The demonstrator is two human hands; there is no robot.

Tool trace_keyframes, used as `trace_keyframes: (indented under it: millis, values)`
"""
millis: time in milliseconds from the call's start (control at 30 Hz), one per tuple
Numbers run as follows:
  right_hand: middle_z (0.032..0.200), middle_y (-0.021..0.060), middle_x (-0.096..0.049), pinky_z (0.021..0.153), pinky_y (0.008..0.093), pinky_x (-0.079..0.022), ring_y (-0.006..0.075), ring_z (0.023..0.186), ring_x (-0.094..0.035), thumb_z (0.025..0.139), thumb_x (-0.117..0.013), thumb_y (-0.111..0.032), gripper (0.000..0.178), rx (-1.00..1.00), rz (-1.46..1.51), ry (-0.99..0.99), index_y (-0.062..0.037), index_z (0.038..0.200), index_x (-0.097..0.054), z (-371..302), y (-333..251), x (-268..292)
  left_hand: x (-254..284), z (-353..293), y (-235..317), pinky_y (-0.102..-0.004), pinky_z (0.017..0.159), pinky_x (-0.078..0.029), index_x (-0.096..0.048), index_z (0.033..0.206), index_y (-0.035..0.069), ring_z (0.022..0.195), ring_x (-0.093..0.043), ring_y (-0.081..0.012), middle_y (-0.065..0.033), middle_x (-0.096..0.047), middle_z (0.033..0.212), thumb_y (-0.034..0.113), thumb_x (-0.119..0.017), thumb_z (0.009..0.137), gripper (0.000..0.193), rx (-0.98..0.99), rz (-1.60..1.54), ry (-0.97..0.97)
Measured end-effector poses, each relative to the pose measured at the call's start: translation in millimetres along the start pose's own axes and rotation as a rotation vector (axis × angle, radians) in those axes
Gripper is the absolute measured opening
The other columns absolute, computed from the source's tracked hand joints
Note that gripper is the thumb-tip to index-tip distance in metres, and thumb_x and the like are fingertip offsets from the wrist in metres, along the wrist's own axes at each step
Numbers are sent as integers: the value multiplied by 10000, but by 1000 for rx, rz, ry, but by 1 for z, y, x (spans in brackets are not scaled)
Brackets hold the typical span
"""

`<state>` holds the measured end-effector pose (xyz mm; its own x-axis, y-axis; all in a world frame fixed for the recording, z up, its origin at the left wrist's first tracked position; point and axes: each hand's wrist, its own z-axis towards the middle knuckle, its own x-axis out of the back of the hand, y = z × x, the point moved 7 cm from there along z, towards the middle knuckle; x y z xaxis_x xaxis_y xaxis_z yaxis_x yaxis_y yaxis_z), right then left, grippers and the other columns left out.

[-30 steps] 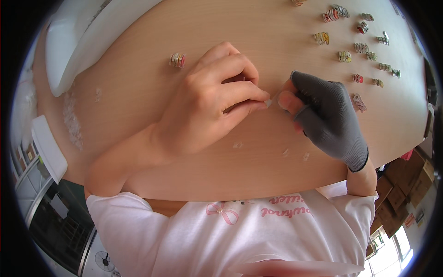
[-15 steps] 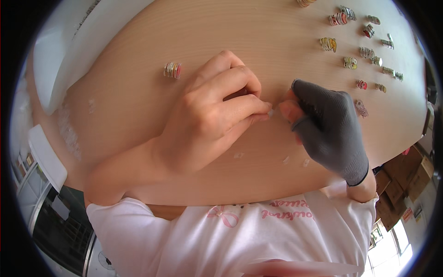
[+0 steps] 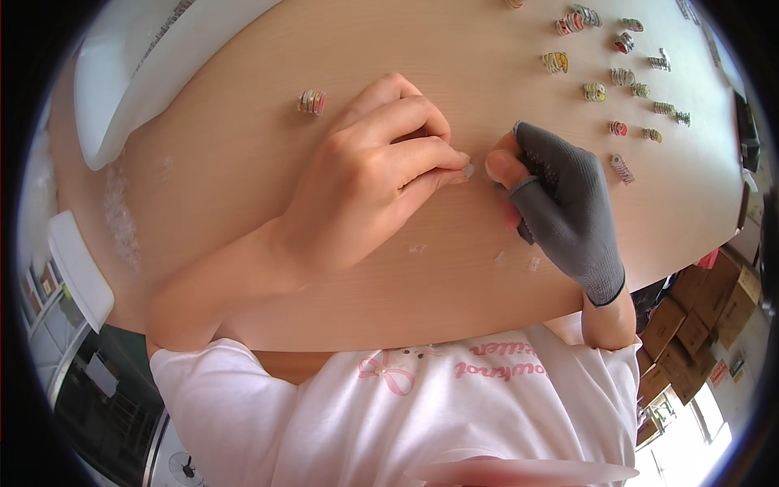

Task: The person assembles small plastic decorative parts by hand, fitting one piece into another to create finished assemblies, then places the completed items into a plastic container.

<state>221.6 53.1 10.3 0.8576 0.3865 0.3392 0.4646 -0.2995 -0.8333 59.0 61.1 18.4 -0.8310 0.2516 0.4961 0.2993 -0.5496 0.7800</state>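
My bare left hand (image 3: 381, 166) hovers over the middle of the wooden table, thumb and forefinger pinched on a small translucent piece (image 3: 468, 170). Just to its right, my right hand (image 3: 556, 199) wears a grey glove that leaves the fingertips bare. Its thumb and fingers are drawn together, and whatever they may hold is hidden. A narrow gap separates the fingertips of the two hands. Beyond the left hand, a short stack of small colourful pieces (image 3: 312, 102) lies on the table.
Several similar stacks (image 3: 595, 92) are spread over the far right of the table (image 3: 243, 195). Clear scraps (image 3: 122, 219) lie at the left, with a few bits (image 3: 534, 264) near the front edge. A white curved bin or tray (image 3: 105, 105) stands far left; cardboard boxes (image 3: 690, 325) sit lower right.
The whole view has shifted a little, so the table things sit higher in the picture. Both hands stay close together; the left still pinches the translucent piece, and the right has turned slightly.
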Motion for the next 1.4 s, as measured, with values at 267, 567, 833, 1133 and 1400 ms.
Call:
trace_keyframes:
  millis: [267,567,833,1133,1400]
  values:
    - [557,52,-554,485,263,-402,66,515,-548,986,-594,-107,210,-100,-15,-66,29,829,-563,0,1,0,-1,2,0,-337,639,-475,-743,836,9,832,-579,-223,-58,-619,831,-48,-845,663,209,9,10,-2]
    - [594,9,-514,478,250,-367,43,535,-493,987,-600,-84,189,12,-160,-108,18,834,-553,6,-3,-3,-1,2,0,-346,645,-472,-730,842,-3,829,-576,-248,-68,-611,837,-45,-845,629,246,5,22,-10]
    - [543,123,-518,469,312,-413,188,456,-554,963,-576,-97,183,314,-323,-129,10,816,-558,9,-11,-1,0,5,6,-348,661,-481,-717,841,-11,841,-587,-252,-76,-623,848,-54,-836,638,239,-43,70,-19]
    - [678,87,-634,571,305,-483,186,560,-614,962,-561,-74,103,306,-12,40,4,1019,-599,0,-7,5,3,4,13,-344,671,-523,-702,943,-20,859,-643,-228,-75,-665,901,-69,-792,760,210,-150,189,-6]
    - [839,98,-635,574,394,-501,276,687,-661,857,-656,-46,253,673,-548,332,-63,1108,-629,-18,-31,-4,9,0,-9,-259,843,-581,-680,1040,-33,941,-724,-144,-74,-731,971,-46,-678,932,109,271,-149,12]
